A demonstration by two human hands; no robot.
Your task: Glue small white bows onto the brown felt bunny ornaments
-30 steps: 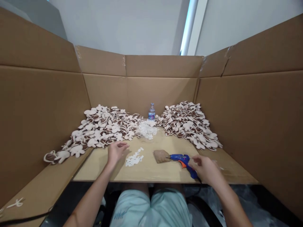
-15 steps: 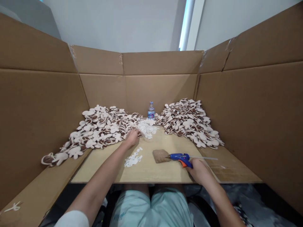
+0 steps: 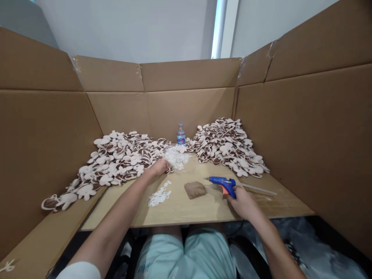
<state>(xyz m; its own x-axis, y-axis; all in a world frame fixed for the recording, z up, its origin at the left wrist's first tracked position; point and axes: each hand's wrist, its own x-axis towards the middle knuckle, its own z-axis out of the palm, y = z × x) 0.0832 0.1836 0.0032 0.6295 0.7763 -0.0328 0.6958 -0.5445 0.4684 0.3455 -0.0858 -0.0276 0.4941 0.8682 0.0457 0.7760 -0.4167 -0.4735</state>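
Note:
My right hand is wrapped round the handle of a blue glue gun with an orange trigger. A clear glue stick pokes out of its back, and its nozzle points left, above a brown pad. At the front edge of the left pile, my left hand is closed on a brown and white felt piece, mostly hidden by the fingers. Just beyond lies a heap of small white pieces. Nearer me, more white tabs are scattered on the board.
Brown and white felt pieces form a left pile and a right pile. Between them at the back stands a water bottle. Cardboard walls surround the board. A white scrap lies at far left.
The glue gun has lifted off the brown pad and tilted, its nozzle now apart from it. My left hand has drawn slightly back from the heap, with a felt piece showing at its fingers.

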